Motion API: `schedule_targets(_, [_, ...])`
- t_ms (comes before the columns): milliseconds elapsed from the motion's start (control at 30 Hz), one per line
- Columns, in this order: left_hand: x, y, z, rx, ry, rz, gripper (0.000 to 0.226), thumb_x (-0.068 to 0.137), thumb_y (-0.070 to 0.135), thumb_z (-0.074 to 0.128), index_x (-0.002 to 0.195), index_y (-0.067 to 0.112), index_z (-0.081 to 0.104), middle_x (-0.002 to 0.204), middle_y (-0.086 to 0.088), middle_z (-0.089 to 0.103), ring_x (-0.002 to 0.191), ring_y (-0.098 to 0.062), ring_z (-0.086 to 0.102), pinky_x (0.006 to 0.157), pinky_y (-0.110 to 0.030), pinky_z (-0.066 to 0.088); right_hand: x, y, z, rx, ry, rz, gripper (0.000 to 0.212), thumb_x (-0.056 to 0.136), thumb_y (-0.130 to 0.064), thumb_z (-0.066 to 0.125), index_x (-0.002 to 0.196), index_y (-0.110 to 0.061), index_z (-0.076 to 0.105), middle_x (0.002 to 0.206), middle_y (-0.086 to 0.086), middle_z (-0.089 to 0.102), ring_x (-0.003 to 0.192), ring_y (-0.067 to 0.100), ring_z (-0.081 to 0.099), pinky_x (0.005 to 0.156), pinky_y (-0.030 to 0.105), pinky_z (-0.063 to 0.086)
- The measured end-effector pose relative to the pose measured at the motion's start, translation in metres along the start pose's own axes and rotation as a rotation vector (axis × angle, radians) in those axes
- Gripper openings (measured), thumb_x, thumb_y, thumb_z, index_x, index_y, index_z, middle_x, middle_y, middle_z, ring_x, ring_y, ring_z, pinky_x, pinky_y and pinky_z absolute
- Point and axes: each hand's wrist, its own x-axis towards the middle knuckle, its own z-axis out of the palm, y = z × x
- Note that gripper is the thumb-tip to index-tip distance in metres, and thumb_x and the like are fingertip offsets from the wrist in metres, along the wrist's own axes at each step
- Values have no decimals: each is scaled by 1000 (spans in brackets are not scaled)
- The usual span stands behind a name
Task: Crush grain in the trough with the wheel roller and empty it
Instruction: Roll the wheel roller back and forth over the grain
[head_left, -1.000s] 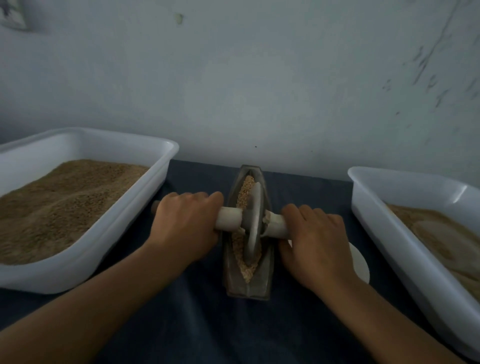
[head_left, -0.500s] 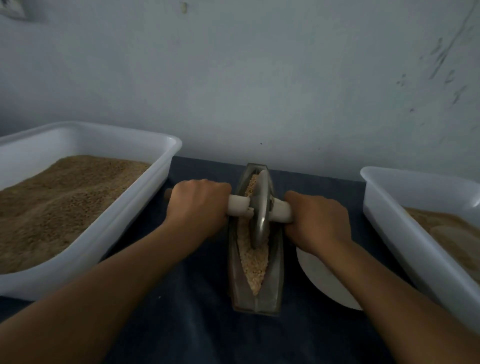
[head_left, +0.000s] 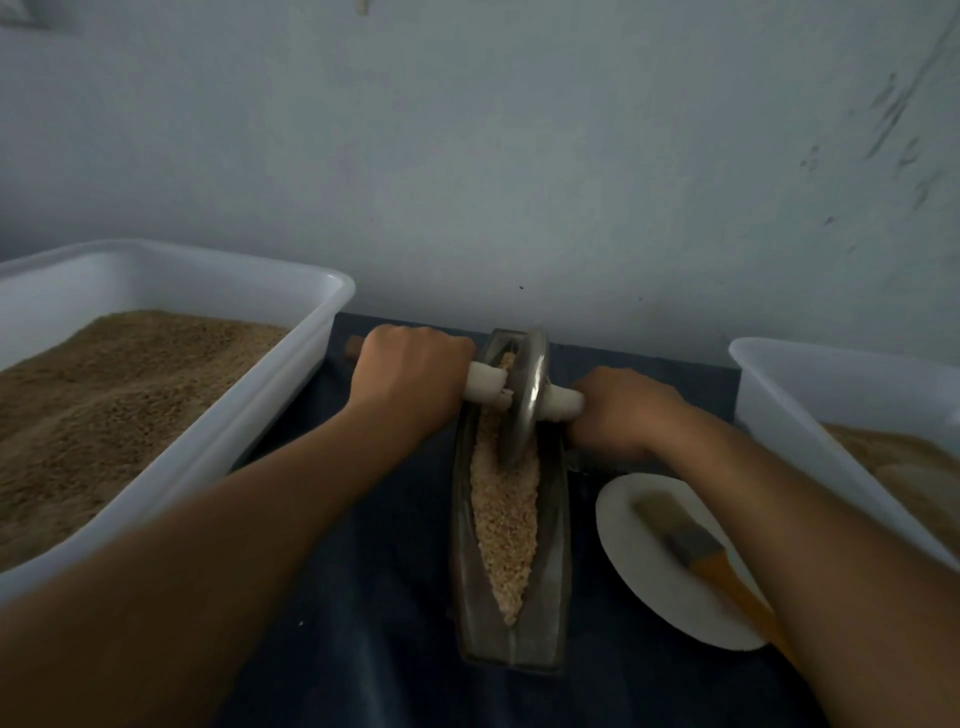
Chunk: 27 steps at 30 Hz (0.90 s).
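Both hands, left hand (head_left: 410, 374) and right hand (head_left: 618, 410), grip wheel roller (head_left: 524, 395) handles; disc at trough (head_left: 511, 519) far end risks overrunning, spilling grain (head_left: 504, 525).

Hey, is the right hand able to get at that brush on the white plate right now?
Probably yes, once it lets go. The right hand grips the wheel roller handle, so it is busy, but the brush lies uncovered on the white plate just beside and below that forearm, with nothing lying over it.

Two white tubs (head_left: 291, 395) (head_left: 779, 384) are boxing in the trough (head_left: 462, 571) at frame left and right; the plate (head_left: 639, 561) with brush (head_left: 696, 545) is crowding lower right, dark cloth (head_left: 363, 597) lower center is staying passable.
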Motion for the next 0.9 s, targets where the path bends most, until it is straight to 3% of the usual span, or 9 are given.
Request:
schedule_targets(233, [-6, -1, 3, -46, -18, -28, 19, 87, 37, 66, 101, 30, 56, 89, 3, 64, 80, -20, 62, 63, -35, 37, -5, -2, -4, -47, 26, -33, 21, 76, -49, 67, 78, -28, 64, 78, -7, 64, 68, 13, 61, 54, 28, 41])
schedule_targets(467, [-29, 5, 1, 1, 113, -1, 25, 85, 34, 70, 92, 27, 47, 86, 5, 62, 73, -17, 59, 65, -33, 36, -38, -6, 13, -71, 301, -37, 19, 77, -50, 62, 91, -37, 61, 73, -12, 53, 64, 15, 47, 49, 27, 24])
schedule_targets(600, [-46, 8, -3, -40, 169, 17, 23, 84, 32, 70, 93, 25, 51, 84, 5, 59, 73, -17, 56, 68, -34, 39, -60, -9, 27, -52, 453, -38, 15, 82, -45, 62, 89, -34, 53, 65, -12, 47, 56, 12, 41, 48, 27, 19])
schedule_targets(700, [-59, 8, -9, -95, 210, 15, 28, 77, 28, 76, 90, 23, 52, 80, 2, 58, 70, -19, 53, 66, -33, 33, -78, -13, 35, -71, 580, -74, 19, 79, -40, 68, 86, -34, 51, 63, -12, 47, 53, 14, 41, 49, 27, 15])
schedule_targets(900, [-85, 14, -23, -92, 270, 4, 35, 67, 21, 83, 88, 19, 54, 77, -3, 57, 68, -24, 54, 66, -36, 34, -100, -15, 41, 4, 690, -165, 26, 78, -37, 72, 103, -33, 64, 78, -9, 62, 67, 18, 58, 62, 32, 29])
